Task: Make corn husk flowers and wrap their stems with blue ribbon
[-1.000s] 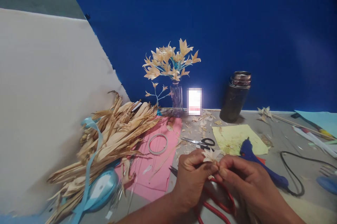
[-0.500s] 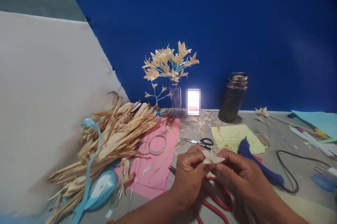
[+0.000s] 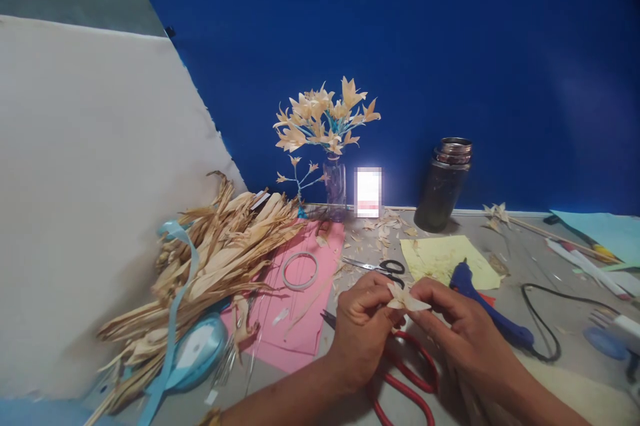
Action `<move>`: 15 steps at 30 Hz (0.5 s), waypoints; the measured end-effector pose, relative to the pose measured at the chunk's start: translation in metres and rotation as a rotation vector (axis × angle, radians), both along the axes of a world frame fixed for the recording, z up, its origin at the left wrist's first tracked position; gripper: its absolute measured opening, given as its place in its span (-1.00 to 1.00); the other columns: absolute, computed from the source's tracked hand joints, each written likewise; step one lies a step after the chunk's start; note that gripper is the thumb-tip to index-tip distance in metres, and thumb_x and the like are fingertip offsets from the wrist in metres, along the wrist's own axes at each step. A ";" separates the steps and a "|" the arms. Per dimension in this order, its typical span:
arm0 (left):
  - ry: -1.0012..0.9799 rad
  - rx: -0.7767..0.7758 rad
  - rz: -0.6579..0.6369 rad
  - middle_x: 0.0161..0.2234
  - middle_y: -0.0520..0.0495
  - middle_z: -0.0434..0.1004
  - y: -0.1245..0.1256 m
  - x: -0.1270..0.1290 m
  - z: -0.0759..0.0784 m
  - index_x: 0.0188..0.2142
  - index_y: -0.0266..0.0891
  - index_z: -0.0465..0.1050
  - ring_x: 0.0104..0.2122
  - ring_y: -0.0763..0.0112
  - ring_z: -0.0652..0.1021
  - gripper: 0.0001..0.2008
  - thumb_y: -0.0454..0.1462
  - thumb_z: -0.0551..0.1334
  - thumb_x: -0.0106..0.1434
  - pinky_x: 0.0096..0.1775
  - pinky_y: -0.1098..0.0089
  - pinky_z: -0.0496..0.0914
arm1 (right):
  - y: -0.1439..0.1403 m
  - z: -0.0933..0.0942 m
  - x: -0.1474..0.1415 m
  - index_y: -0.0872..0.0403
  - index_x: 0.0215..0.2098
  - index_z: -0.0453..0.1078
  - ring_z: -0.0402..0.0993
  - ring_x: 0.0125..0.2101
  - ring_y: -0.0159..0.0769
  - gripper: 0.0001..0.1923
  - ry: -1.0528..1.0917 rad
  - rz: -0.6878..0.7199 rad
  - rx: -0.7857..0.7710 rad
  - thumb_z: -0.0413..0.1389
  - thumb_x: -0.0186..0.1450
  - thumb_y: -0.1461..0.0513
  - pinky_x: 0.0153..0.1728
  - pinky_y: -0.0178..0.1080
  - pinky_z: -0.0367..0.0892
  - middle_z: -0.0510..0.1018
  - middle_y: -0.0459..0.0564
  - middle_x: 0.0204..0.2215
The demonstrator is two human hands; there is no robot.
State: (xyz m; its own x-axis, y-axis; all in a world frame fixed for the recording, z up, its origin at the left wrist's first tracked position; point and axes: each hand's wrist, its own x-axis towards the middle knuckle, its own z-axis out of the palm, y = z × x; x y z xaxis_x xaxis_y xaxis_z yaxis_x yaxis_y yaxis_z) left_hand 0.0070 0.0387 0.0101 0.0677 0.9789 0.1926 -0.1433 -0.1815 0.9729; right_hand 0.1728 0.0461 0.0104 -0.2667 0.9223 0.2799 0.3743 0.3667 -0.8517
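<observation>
Both my hands meet low in the middle of the view over a small cream husk flower (image 3: pixel 406 299). My left hand (image 3: pixel 361 329) pinches its base from the left. My right hand (image 3: pixel 457 329) holds its petals from the right with thumb and fingers. Under my hands lie red-handled scissors (image 3: pixel 403 383). A blue glue gun (image 3: pixel 483 306) lies just right of my right hand, its black cord (image 3: pixel 543 323) looping away. Small black-handled scissors (image 3: pixel 383 267) lie just beyond my fingers.
A pile of dried husks (image 3: pixel 215 259) and light blue ribbon (image 3: pixel 193 353) lie at left by a pink sheet (image 3: pixel 300 299) with a tape ring (image 3: pixel 300 271). A vase of husk flowers (image 3: pixel 325 126), a dark jar (image 3: pixel 444 185) and a yellow sheet (image 3: pixel 443 259) stand before the blue board.
My hands have shifted slightly and turned the small flower; my right fingers have moved along its petals. The view has drifted a little.
</observation>
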 end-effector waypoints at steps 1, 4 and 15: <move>0.012 0.011 0.010 -0.41 -0.07 0.39 0.000 0.000 0.000 -0.56 -0.26 0.58 -0.36 0.38 0.42 -0.81 -0.23 0.39 0.13 -0.35 0.42 0.31 | 0.000 0.000 0.000 0.03 -0.41 0.45 0.49 -0.40 -0.23 -0.75 -0.004 0.002 0.006 0.07 0.32 0.07 -0.36 -0.27 0.37 0.56 -0.05 -0.44; 0.032 0.026 0.017 -0.42 -0.06 0.40 0.000 -0.001 -0.002 -0.57 -0.26 0.56 -0.37 0.39 0.42 -0.81 -0.24 0.39 0.13 -0.35 0.42 0.29 | -0.002 0.001 0.000 0.03 -0.42 0.44 0.49 -0.40 -0.23 -0.75 -0.009 0.009 0.016 0.06 0.32 0.09 -0.37 -0.27 0.36 0.57 -0.03 -0.42; -0.304 -0.294 -0.058 -0.60 0.04 0.41 0.012 -0.001 -0.009 -0.45 -0.30 0.48 -0.59 0.55 0.38 -0.67 -0.09 0.47 0.04 -0.48 0.49 0.27 | 0.000 -0.001 0.000 0.05 -0.49 0.45 0.45 -0.46 -0.25 -0.72 0.038 0.019 -0.088 0.13 0.27 0.06 -0.39 -0.25 0.33 0.54 -0.06 -0.52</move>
State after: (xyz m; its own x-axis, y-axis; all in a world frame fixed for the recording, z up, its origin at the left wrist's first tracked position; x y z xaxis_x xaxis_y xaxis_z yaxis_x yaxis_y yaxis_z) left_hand 0.0065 0.0502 0.0009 0.1077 0.9914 -0.0745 -0.4333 0.1143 0.8940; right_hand 0.1724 0.0459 0.0094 -0.2747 0.9387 0.2083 0.3351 0.2965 -0.8943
